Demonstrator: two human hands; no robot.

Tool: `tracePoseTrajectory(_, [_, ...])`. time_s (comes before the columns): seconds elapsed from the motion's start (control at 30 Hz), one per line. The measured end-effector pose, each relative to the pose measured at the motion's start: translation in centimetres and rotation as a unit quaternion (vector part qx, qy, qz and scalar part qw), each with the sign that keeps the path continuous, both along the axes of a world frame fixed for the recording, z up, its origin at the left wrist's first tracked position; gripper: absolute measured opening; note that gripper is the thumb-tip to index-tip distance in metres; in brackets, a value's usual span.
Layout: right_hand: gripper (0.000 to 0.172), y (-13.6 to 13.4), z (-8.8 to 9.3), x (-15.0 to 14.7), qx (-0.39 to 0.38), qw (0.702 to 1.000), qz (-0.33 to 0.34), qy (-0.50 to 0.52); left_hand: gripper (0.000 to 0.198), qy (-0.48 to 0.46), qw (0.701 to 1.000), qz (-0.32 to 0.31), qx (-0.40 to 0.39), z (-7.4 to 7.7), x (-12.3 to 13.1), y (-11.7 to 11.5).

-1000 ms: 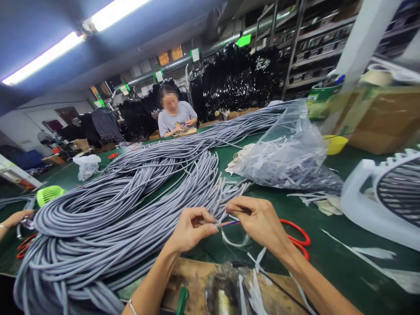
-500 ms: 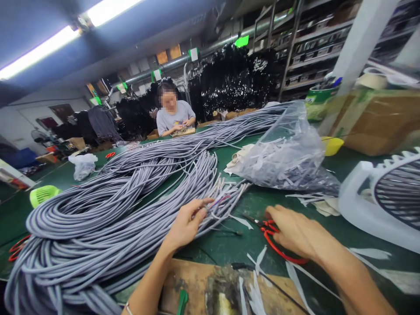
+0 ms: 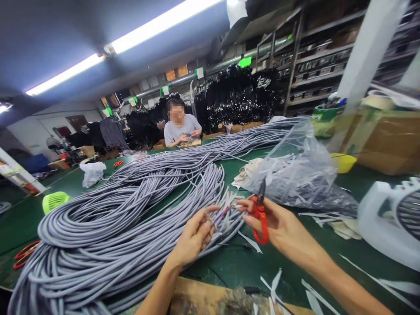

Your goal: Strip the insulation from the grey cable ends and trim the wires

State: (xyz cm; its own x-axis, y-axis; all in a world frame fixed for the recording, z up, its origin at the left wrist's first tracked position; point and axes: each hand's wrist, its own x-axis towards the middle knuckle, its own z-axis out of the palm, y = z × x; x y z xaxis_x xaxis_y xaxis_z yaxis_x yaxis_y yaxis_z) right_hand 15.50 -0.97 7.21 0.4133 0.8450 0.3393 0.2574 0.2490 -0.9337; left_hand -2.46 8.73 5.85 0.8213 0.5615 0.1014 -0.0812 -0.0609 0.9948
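Lying across green table [image 3: 243, 267], grey cables [image 3: 108, 258] (looped), shelves [image 3: 323, 57] behind.

Overhead fluorescent tubes [image 3: 167, 24] glare out to plain white as we look across a workshop whose ceiling [image 3: 55, 30] falls into blue-gray shadow. We catch small, hard glints on the black bundles [image 3: 236, 103] at the back, while the shelving [image 3: 323, 65] beside them sinks into gloom. The gray cables [image 3: 131, 258] show evenly lit; toward the right edge, the carton [image 3: 383, 144] softens and a white casing [image 3: 372, 232] looks stretched.
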Motion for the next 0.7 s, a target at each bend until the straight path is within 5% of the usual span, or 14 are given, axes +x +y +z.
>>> tracePoseTrajectory(0.13, [0.035,1.7,1.1,-2.0,0.049,0.993,0.034,0.098,0.046,-0.032,0.999,-0.019,-0.032,-0.3,0.3,-0.1])
tracePoseTrajectory(0.27, [0.037,1.8,-0.2,-2.1,0.051,0.985,-0.011,0.164,0.041,-0.057,0.997,0.000,-0.048,-0.8,0.7,-0.1])
tracePoseTrajectory(0.43, [0.039,1.6,-1.7,-1.9,0.039,0.975,0.015,0.217,0.038,-0.081,0.994,0.013,-0.073,-1.3,0.9,0.1])
tracePoseTrajectory(0.57, [0.041,2.1,-2.3,-2.0,0.026,0.975,0.007,0.220,0.046,-0.040,0.993,-0.056,-0.092,-1.6,0.6,-0.4])
tracePoseTrajectory(0.7, [0.041,2.1,-2.4,-1.7,0.026,0.985,-0.024,0.172,0.039,-0.024,0.996,-0.090,-0.006,-1.4,0.2,-0.9])
